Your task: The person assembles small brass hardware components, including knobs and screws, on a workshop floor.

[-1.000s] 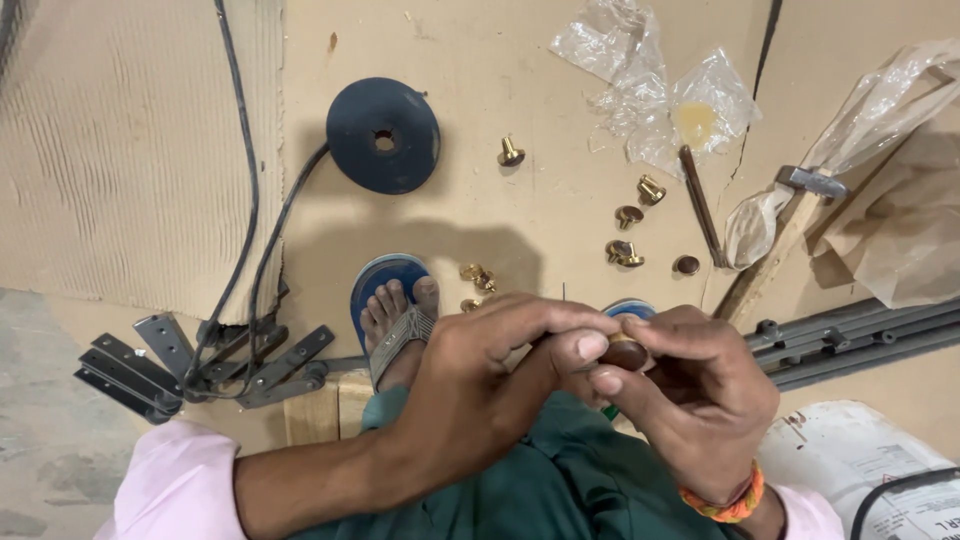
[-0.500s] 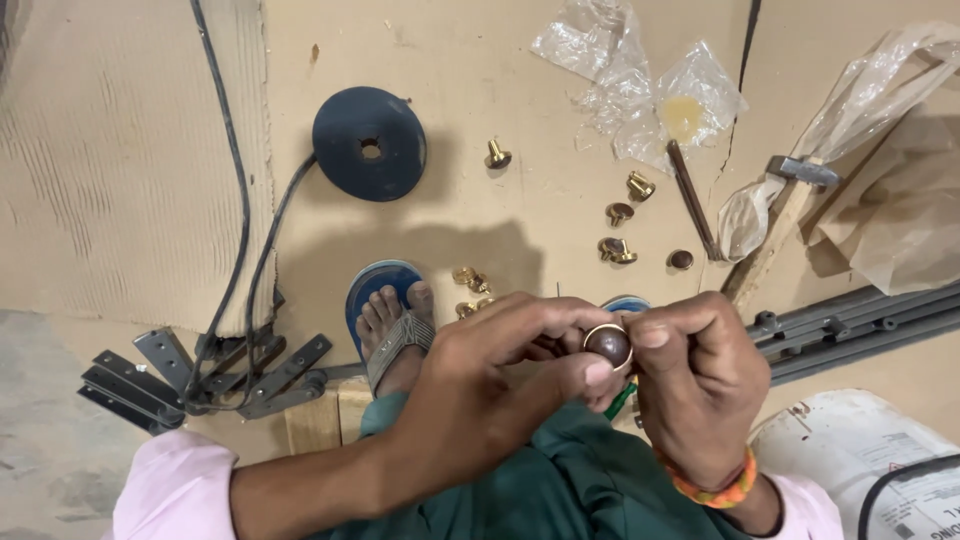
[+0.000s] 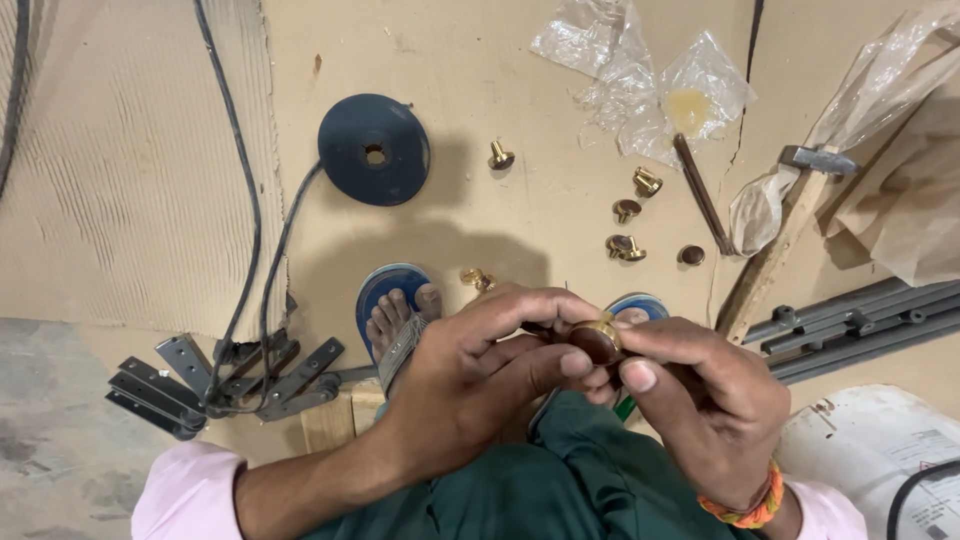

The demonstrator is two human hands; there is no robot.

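Grey metal brackets [image 3: 225, 378] lie in a heap well left of the fingers, tangled with black cables [image 3: 262, 270]. Above the left hand [image 3: 475, 385] sits a dark round disc [image 3: 375, 149]. Both hands meet over the lap: left thumb and fingers pinch a small brass knob [image 3: 600, 338], and the right hand [image 3: 705, 405] closes on it from the other side, thumb pressed just below. More brass knobs [image 3: 627, 246] lie scattered beyond the fingertips, with a hammer [image 3: 785, 225] and crumpled plastic bags [image 3: 650, 75] further right. Whether anything is threaded into the knob is hidden.
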